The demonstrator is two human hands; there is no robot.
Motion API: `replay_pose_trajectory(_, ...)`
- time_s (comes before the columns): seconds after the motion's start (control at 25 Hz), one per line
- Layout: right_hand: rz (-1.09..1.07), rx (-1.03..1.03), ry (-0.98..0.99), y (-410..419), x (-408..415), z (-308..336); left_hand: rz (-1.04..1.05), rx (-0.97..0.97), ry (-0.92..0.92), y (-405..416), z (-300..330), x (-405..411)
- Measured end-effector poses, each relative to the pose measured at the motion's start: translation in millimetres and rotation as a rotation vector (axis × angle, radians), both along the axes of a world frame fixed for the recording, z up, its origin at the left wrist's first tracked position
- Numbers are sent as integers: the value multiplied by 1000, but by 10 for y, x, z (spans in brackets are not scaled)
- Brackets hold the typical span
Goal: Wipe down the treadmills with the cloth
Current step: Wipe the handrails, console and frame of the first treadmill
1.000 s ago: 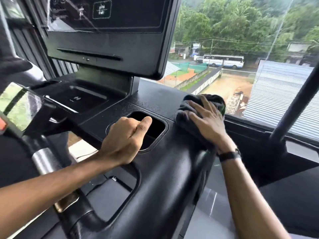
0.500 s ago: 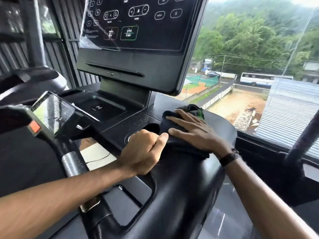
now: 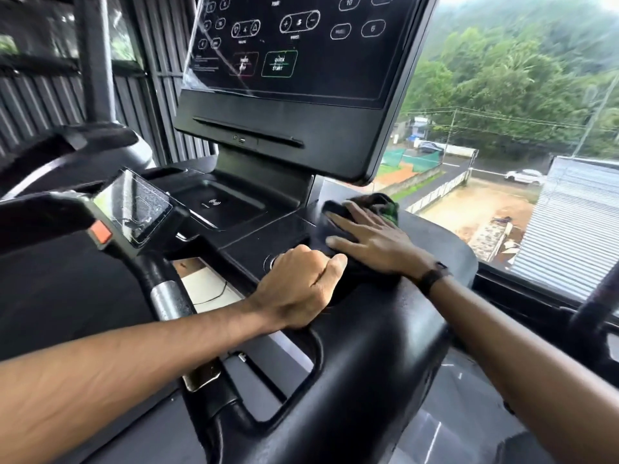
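your right hand (image 3: 375, 242) lay flat, fingers spread, pressing the dark crumpled cloth (image 3: 365, 209) onto the black treadmill console (image 3: 385, 329) near its far edge; your left hand (image 3: 301, 289), fisted and empty, rested just left of it.

The black treadmill console deck (image 3: 385, 329) carries a dark cloth (image 3: 338, 229) at about one o'clock from its centre.

One treadmill console (image 3: 368, 346), one touchscreen (image 3: 301, 45), one cloth (image 3: 338, 226), two hands – left hand (image 3: 298, 289), right hand (image 3: 371, 242) – one wristband (image 3: 432, 277), one orange button (image 3: 100, 233), one white car (image 3: 524, 176).
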State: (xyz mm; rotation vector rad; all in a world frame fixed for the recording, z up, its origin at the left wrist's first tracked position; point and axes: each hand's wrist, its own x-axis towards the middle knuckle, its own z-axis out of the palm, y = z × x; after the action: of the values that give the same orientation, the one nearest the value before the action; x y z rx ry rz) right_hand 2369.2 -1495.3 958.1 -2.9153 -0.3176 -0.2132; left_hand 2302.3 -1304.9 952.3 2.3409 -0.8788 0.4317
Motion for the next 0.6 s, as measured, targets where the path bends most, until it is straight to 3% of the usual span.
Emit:
replay_pose_trajectory(0.16,-286,20,62,-631,100,8,-25,-8,-2,-6,5,14)
replay_pose_trajectory(0.28,-442,-13,31,-403,372,80,-16,-11,-1,8,18,43)
replay_pose_trajectory(0.44,-292,24,11,-197,23,-50,-43,-42,-12,28,-5,60)
replay_pose_trajectory(0.6,-302,31,-19,-177,-247,-115,-13,-68,-17,-8,-2,37)
